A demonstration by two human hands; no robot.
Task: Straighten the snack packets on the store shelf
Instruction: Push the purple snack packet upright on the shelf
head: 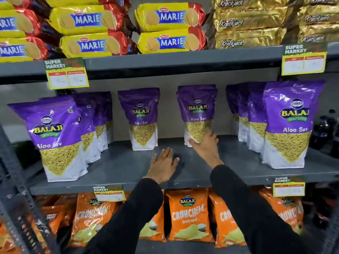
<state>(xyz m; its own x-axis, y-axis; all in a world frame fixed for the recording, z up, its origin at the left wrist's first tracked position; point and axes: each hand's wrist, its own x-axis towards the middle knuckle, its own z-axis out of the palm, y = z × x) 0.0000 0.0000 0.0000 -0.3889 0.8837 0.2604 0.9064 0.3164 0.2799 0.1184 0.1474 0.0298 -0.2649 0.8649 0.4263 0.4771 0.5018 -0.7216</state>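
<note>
Purple Balaji Aloo Sev packets stand upright on the grey middle shelf (121, 167). One packet (197, 110) stands at centre right, far back. My right hand (205, 145) rests against its lower front, fingers spread over the base. Another single packet (142, 116) stands to its left, untouched. My left hand (163, 165) lies flat on the bare shelf in front of it, fingers apart, holding nothing. A row of packets runs back from the big front one at left (56, 138), and another row stands at right (288, 123).
Yellow Marie biscuit packs (170, 28) and gold Krackjack packs (249, 24) fill the shelf above. Orange Crunchem bags (189, 215) sit on the shelf below. Price tags (67, 74) hang from the shelf edges. Dark bottles (324, 129) stand at far right.
</note>
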